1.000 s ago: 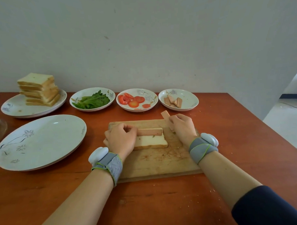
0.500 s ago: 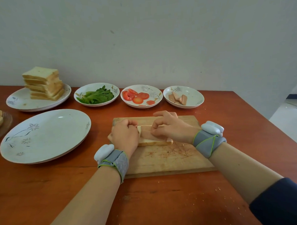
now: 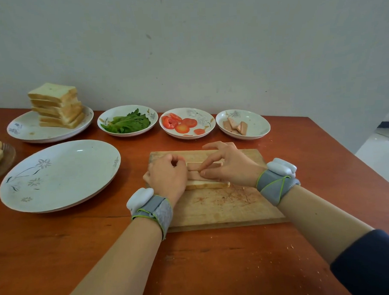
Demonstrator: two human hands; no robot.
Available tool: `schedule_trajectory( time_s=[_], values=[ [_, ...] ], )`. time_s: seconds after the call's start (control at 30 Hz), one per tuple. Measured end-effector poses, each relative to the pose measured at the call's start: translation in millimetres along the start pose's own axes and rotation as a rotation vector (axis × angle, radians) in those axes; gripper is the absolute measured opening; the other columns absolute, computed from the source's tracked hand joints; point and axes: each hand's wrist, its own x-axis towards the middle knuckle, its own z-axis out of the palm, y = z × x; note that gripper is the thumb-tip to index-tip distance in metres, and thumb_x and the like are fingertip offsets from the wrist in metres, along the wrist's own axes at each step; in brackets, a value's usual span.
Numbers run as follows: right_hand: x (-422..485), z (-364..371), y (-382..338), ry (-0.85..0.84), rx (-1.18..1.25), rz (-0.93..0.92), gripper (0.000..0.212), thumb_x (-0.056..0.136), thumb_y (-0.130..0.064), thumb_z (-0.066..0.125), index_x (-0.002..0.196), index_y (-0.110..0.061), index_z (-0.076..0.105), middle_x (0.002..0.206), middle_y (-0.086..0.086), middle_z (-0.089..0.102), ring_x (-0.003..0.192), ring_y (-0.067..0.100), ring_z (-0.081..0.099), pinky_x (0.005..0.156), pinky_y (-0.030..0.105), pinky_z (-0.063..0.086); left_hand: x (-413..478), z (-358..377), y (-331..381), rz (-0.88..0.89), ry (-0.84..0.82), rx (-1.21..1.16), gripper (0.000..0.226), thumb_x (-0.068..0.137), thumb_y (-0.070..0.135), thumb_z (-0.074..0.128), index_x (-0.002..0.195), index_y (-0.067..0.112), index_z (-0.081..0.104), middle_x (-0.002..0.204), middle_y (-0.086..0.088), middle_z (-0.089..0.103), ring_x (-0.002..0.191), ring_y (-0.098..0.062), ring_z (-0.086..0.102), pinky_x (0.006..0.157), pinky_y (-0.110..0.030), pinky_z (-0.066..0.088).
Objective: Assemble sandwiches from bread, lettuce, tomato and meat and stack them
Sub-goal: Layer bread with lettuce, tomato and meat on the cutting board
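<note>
On bread slice — meat strips

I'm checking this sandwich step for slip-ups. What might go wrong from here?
The meat strips sit close to the edges of the bread slice; the one the right hand pinches may slide off when its fingers let go. The bread stack leans on its plate, so pulling the next slice might topple it.

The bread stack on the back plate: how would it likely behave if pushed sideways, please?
The bread stack would probably topple or shear: its slices sit staggered, upper ones offset left. The slices look soft, so likely light and squashable. Its plate looks glossy, so it may slide.
</note>
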Motion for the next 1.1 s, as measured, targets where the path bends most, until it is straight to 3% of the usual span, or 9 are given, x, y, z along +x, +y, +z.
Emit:
schedule_trajectory(
  time_s=[0.27,0.43,0.6,0.67,0.8,0.87,0.93,1.0,1.1],
  values=[
    [14,-4,5,0.016,0.076,-0.016,0.009,0.075,-0.027,0.078,0.084,-0.029,0.077,0.128,-0.01,0.051,0.126,0.013,0.04,0.102,0.032,0.029,5,0,5,-0.021,-0.035,0.103,0.017,0.087,0.029,0.05,0.078,0.028,0.064,0.08,0.013,0.062,0.108,-0.018,0.048,0.102,-0.04,0.033],
    [44,-18,8,0.133,0.008,-0.047,0.012,0.081,-0.02,0.073,0.093,-0.018,0.075,0.108,-0.008,0.061,0.105,0.007,0.053,0.083,0.012,0.036,35,-4,12,0.083,-0.06,0.253,0.016,0.089,0.026,0.05,0.096,0.03,0.064,0.1,0.013,0.058,0.116,-0.017,0.036,0.09,-0.034,0.02],
    [104,-20,26,0.23,-0.153,0.034,0.018,0.086,-0.028,0.064,0.1,-0.023,0.074,0.11,-0.003,0.067,0.108,0.016,0.056,0.098,0.036,0.042,88,5,17,0.296,0.003,0.468,0.02,0.091,0.026,0.051,0.103,0.032,0.065,0.113,0.01,0.059,0.117,-0.019,0.036,0.09,-0.036,0.023],
    [121,-23,27,0.257,-0.229,0.067,0.022,0.087,-0.034,0.061,0.104,-0.025,0.072,0.113,-0.005,0.067,0.113,0.019,0.053,0.103,0.043,0.037,101,6,24,0.364,-0.034,0.476,0.018,0.092,0.028,0.052,0.101,0.033,0.066,0.109,0.012,0.061,0.116,-0.018,0.038,0.09,-0.037,0.024],
    [160,-23,35,0.181,-0.415,0.131,0.029,0.088,-0.037,0.056,0.114,-0.031,0.066,0.12,-0.005,0.062,0.124,0.019,0.042,0.105,0.043,0.027,134,19,36,0.381,-0.181,0.582,0.018,0.093,0.034,0.052,0.094,0.032,0.07,0.098,0.012,0.067,0.108,-0.016,0.051,0.088,-0.036,0.027],
    [174,-20,37,0.108,-0.52,0.162,0.034,0.086,-0.044,0.056,0.116,-0.03,0.063,0.12,-0.002,0.059,0.124,0.023,0.038,0.099,0.044,0.026,145,21,42,0.328,-0.284,0.644,0.014,0.091,0.037,0.056,0.084,0.028,0.065,0.079,0.011,0.058,0.089,-0.012,0.053,0.074,-0.022,0.025],
    [180,-21,35,0.039,-0.628,0.159,0.038,0.088,-0.043,0.055,0.118,-0.021,0.061,0.117,0.0,0.06,0.123,0.023,0.037,0.093,0.04,0.027,152,23,48,0.288,-0.398,0.701,0.026,0.088,0.042,0.059,0.074,0.02,0.056,0.067,0.009,0.044,0.075,-0.011,0.045,0.054,-0.017,0.016],
    [184,-22,35,-0.018,-0.647,0.166,0.034,0.09,-0.04,0.054,0.11,-0.013,0.061,0.107,0.003,0.061,0.12,0.026,0.038,0.081,0.033,0.024,160,27,51,0.263,-0.452,0.748,0.038,0.087,0.044,0.06,0.064,0.018,0.047,0.065,0.009,0.041,0.074,-0.011,0.043,0.05,-0.017,0.014],
    [188,-21,37,-0.044,-0.558,0.202,0.025,0.088,-0.035,0.056,0.087,-0.01,0.06,0.086,0.004,0.056,0.115,0.03,0.04,0.077,0.032,0.03,171,35,53,0.206,-0.509,0.759,0.036,0.084,0.042,0.066,0.066,0.016,0.048,0.064,0.005,0.043,0.075,-0.014,0.047,0.055,-0.02,0.032]
  ],
)
